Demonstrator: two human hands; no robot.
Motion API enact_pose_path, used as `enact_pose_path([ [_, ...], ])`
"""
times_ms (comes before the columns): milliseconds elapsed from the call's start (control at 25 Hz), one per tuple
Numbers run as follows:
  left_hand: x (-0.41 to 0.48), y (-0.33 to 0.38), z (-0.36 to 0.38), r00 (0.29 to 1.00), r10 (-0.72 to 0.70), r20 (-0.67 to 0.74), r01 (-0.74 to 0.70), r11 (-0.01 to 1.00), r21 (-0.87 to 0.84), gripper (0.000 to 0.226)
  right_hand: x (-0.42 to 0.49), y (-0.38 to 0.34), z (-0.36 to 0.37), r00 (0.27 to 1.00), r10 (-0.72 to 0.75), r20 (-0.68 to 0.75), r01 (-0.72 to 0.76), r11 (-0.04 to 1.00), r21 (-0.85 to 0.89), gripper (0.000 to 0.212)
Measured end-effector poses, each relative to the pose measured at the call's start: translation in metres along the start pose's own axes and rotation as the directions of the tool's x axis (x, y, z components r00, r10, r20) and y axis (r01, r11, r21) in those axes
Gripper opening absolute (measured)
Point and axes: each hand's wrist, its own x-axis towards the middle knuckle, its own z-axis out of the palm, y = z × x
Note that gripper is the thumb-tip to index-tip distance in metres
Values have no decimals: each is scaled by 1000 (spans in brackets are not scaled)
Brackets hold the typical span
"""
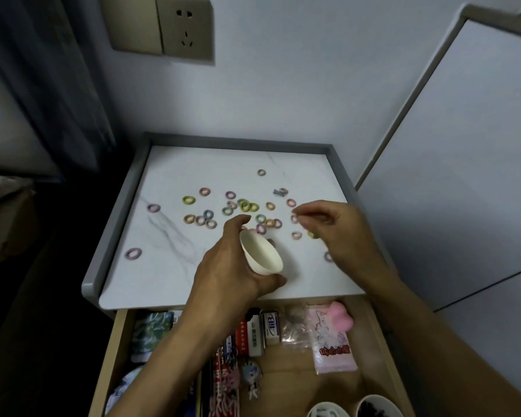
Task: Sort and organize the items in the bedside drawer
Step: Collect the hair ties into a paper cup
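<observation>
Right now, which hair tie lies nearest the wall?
The lone tie at the very back of the tabletop; every other one lies further forward.

The bedside tabletop [193, 266] is showing a white, marble-veined surface, with a grey raised rim [118, 212] running along its left, back and right edges. Small coloured hair ties [244, 206] are lying loose directly on it, most of them clustering around the middle. Three are sitting apart: a purple tie [133, 253] near the front left, a pale tie [153, 208] at the left, and a lone tie [261, 172] toward the back. A small grey-blue item [280, 192] is lying right of centre; its kind cannot be determined.
</observation>
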Motion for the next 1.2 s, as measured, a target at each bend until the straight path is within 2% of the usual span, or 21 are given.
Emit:
enact_pose_path([
  [40, 0, 0, -1, 1000, -5, -2, 5, 1000, -8, 98, 9, 16, -5, 996, 85, -22, -87, 989, -116, 29],
  [120, 0, 2, -1, 1000, -2, 3, 2, 1000, -22, 98, 25, 45, -13, 954, 296, 51, -266, 913, -311, 57],
  [200, 3, 0, -3, 1000, 4, -5, -4, 1000, -27, 97, 44, 56, -11, 926, 366, 89, -298, 856, -422, 64],
  [480, 3, 2, -5, 1000, -14, -12, 13, 998, -55, 96, 59, 68, 16, 991, 129, -43, -136, 927, -349, 15],
  [680, 4, -2, -7, 1000, -19, -7, 18, 999, -50, 96, 44, 66, 15, 984, 111, -139, -143, 958, -249, 6],
  [840, 4, -3, -5, 1000, -16, -2, 15, 998, -57, 96, 27, 31, 0, 974, 62, -216, -96, 984, -149, 4],
  [920, 4, -2, -2, 1000, -11, 0, 11, 998, -57, 97, 18, -1, -3, 990, 30, -136, -36, 999, -41, 6],
  [1000, 5, 1, 0, 1000, -6, -3, 6, 998, -64, 98, 6, -33, 3, 998, -38, 53, 36, 998, 43, 8],
  [1120, 4, 4, 5, 1000, 26, 2, -26, 996, -87, 96, -14, -51, 23, 939, -109, 326, 113, 994, 8, 17],
  [1200, 4, 4, 8, 999, 39, -4, -39, 995, -90, 94, -20, -50, 30, 901, -119, 418, 142, 990, -24, 27],
])
